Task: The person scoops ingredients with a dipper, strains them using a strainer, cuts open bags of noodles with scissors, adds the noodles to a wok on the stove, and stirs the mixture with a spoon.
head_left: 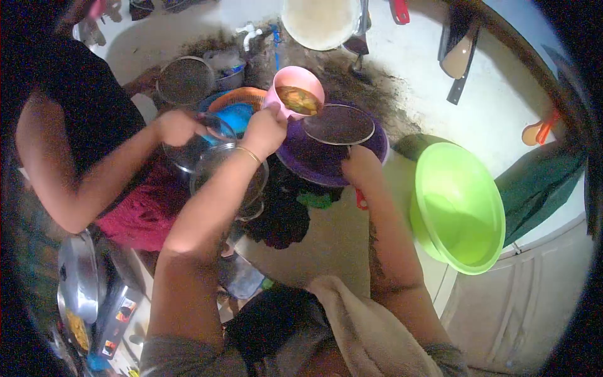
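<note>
My left hand (265,131) is closed on the side of a pink bowl (286,78), which holds brownish liquid with yellowish pieces and tilts toward the right. The bowl's rim is close to a round mesh strainer (339,124). My right hand (363,166) is wrapped round the strainer's handle, and a red end (361,200) shows below the fingers. Beneath the strainer lies a wide purple basin (311,169). Whether liquid is flowing from the bowl, I cannot tell.
At my left stands another person, whose hand (182,129) is at a clear lid or bowl over a pot (229,173). A large green basin (461,207) is at the right. Behind are an orange basket (242,99), a tap (249,32) and wall-hung utensils. A metal pan (78,276) is lower left.
</note>
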### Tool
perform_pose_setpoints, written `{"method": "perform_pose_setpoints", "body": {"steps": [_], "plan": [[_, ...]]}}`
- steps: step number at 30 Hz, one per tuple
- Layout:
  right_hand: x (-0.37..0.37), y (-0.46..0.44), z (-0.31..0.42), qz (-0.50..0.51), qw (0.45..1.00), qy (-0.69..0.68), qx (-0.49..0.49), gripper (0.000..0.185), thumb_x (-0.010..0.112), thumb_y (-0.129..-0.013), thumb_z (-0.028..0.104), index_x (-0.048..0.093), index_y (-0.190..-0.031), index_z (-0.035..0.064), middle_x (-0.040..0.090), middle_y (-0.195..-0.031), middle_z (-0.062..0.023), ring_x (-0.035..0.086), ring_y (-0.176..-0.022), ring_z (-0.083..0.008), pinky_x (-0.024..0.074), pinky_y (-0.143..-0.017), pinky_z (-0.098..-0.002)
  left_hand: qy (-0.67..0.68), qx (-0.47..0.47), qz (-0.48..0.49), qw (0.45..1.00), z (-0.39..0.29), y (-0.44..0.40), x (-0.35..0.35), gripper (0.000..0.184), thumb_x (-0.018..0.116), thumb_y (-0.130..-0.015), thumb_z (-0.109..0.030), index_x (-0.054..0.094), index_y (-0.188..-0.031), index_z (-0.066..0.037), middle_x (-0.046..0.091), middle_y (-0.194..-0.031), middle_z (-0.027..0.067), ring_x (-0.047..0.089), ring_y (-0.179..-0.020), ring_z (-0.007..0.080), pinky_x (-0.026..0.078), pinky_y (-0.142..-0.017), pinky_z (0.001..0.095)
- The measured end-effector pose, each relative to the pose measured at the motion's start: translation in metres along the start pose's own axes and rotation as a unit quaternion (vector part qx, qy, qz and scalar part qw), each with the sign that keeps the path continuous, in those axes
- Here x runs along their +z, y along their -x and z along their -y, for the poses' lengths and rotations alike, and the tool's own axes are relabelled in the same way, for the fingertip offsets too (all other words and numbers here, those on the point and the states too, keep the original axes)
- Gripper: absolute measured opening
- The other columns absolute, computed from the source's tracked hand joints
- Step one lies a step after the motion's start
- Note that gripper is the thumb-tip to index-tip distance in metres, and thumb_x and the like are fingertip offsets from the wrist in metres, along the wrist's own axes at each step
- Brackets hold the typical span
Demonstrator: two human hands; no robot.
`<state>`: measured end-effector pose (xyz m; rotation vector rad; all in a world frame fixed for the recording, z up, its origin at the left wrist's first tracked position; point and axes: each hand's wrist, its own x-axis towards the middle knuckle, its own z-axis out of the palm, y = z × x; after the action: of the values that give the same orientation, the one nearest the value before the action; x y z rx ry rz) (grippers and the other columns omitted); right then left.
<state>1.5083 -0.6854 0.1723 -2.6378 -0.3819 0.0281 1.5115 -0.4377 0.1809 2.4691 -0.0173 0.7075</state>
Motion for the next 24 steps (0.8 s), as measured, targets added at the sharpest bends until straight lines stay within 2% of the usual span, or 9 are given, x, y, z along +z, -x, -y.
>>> {"method": "perform_pose_setpoints", "body": {"steps": [2,4,6,8,9,16,18,21,24], "plan": [[-0.019,0.020,0.010,0.003,1.000,-0.015,0.024,0.024,0.058,-0.083,0.018,0.066,-0.098,-0.0005,0.065,-0.099,-0.0256,0.061,-0.101,-0.0417,0.0480,-0.088,-0.0483,-0.021,0.009,0.008,1.000,0.002,-0.004,0.009,0.019,0.053,-0.086,-0.015,0.059,-0.093,0.001,0.063,-0.081,0.0293,0.063,-0.082,0.0462,0.050,-0.076,0.0523],[-0.008,0.028,0.002,-0.045,0.999,-0.020,0.007,0.025,0.061,-0.084,0.021,0.064,-0.096,-0.0013,0.065,-0.098,-0.0260,0.061,-0.100,-0.0425,0.0479,-0.087,-0.0484,-0.026,0.029,-0.003,0.999,0.005,-0.002,0.021,0.018,0.052,-0.085,-0.013,0.058,-0.093,0.002,0.063,-0.080,0.0297,0.063,-0.081,0.0455,0.050,-0.076,0.0522],[-0.002,0.026,-0.005,-0.049,0.998,-0.040,-0.004,0.026,0.061,-0.084,0.021,0.063,-0.097,-0.0020,0.064,-0.098,-0.0266,0.060,-0.100,-0.0436,0.0480,-0.087,-0.0487,-0.045,0.036,0.005,0.998,-0.005,0.003,0.018,0.018,0.051,-0.085,-0.011,0.058,-0.092,0.004,0.063,-0.080,0.0300,0.064,-0.080,0.0451,0.051,-0.075,0.0519],[0.000,0.024,-0.008,-0.004,0.997,-0.075,-0.004,0.026,0.058,-0.084,0.018,0.062,-0.101,-0.0025,0.065,-0.100,-0.0272,0.060,-0.100,-0.0448,0.0483,-0.088,-0.0491,-0.079,0.030,0.035,0.996,-0.016,0.007,0.016,0.018,0.051,-0.084,-0.010,0.057,-0.092,0.005,0.063,-0.079,0.0304,0.064,-0.078,0.0450,0.052,-0.074,0.0516],[0.001,0.025,-0.008,-0.017,0.996,-0.088,-0.007,0.027,0.058,-0.085,0.020,0.062,-0.100,-0.0024,0.065,-0.099,-0.0271,0.060,-0.099,-0.0451,0.0483,-0.087,-0.0493,-0.095,0.017,0.085,0.992,-0.017,0.007,0.015,0.033,0.050,-0.087,-0.009,0.056,-0.118,0.000,0.064,-0.091,0.0297,0.063,-0.086,0.0446,0.051,-0.078,0.0509],[0.013,0.032,-0.024,-0.064,0.988,-0.137,-0.013,0.028,0.058,-0.087,0.023,0.062,-0.099,-0.0026,0.064,-0.098,-0.0270,0.060,-0.097,-0.0456,0.0482,-0.084,-0.0494,-0.174,0.042,0.142,0.974,-0.023,0.013,0.028,0.030,0.047,-0.085,-0.004,0.053,-0.113,0.004,0.065,-0.091,0.0289,0.066,-0.086,0.0416,0.053,-0.078,0.0499],[0.015,0.034,-0.027,-0.062,0.987,-0.147,-0.007,0.029,0.058,-0.088,0.023,0.062,-0.100,-0.0026,0.064,-0.098,-0.0272,0.060,-0.097,-0.0455,0.0482,-0.085,-0.0491,-0.187,0.030,0.155,0.970,-0.054,0.023,0.008,0.027,0.044,-0.087,-0.005,0.051,-0.110,0.007,0.065,-0.091,0.0293,0.067,-0.086,0.0399,0.053,-0.075,0.0498],[0.020,0.040,-0.031,-0.065,0.981,-0.181,-0.007,0.029,0.057,-0.089,0.024,0.062,-0.101,-0.0026,0.064,-0.099,-0.0277,0.060,-0.097,-0.0455,0.0481,-0.085,-0.0490,-0.259,0.101,0.169,0.946,-0.053,0.027,0.015,0.026,0.040,-0.090,-0.005,0.050,-0.113,0.005,0.066,-0.094,0.0269,0.067,-0.088,0.0374,0.055,-0.075,0.0466],[0.038,0.037,-0.046,-0.081,0.973,-0.218,-0.010,0.030,0.056,-0.090,0.024,0.062,-0.101,-0.0027,0.064,-0.099,-0.0279,0.061,-0.097,-0.0454,0.0480,-0.085,-0.0492,-0.284,0.080,0.163,0.941,-0.079,0.038,0.004,0.023,0.041,-0.092,-0.008,0.052,-0.110,0.001,0.066,-0.094,0.0227,0.068,-0.086,0.0357,0.056,-0.072,0.0446]]}}
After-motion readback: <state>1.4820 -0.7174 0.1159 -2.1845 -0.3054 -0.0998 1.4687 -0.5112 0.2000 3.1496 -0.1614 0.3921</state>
